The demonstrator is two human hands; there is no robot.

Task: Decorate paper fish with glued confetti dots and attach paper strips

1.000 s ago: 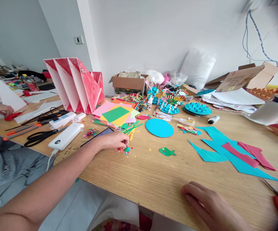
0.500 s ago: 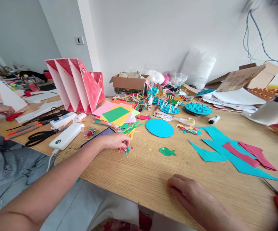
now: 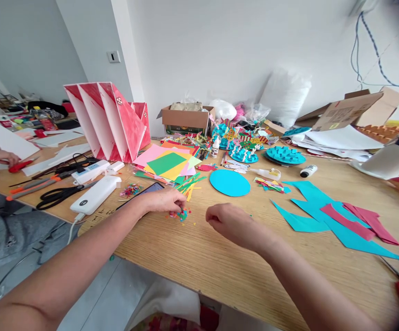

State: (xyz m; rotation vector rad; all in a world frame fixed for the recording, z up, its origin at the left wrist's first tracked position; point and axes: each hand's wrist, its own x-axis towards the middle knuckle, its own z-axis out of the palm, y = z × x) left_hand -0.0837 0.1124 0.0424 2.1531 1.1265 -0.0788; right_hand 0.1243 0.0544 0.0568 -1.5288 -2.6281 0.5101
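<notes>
My left hand [image 3: 167, 201] rests with its fingers bent down onto a small pile of colored paper bits [image 3: 183, 215]. Those fingers are pressed together, and what may be between them is too small to make out. Just right of the pile, my right hand [image 3: 230, 221] is above the wood with fingers curled in. Whether it holds anything is hidden. It covers nearly all of a green paper fish. Behind the hands lies a blue oval [image 3: 230, 183], with green and yellow paper strips [image 3: 189, 185] to its left. A phone [image 3: 151, 188] is partly under my left wrist.
A white power bank [image 3: 96, 195] and black scissors [image 3: 53, 196] lie left. Colored sheets [image 3: 167, 164] and a red-and-white file rack [image 3: 116, 122] stand behind. Blue scraps [image 3: 310, 207] and a glue bottle [image 3: 266, 173] are right. Another person's hand [image 3: 8, 157] works far left.
My right hand has moved left and away from me, from the near table edge to beside the paper bits, now covering the green fish. My left hand has barely shifted.
</notes>
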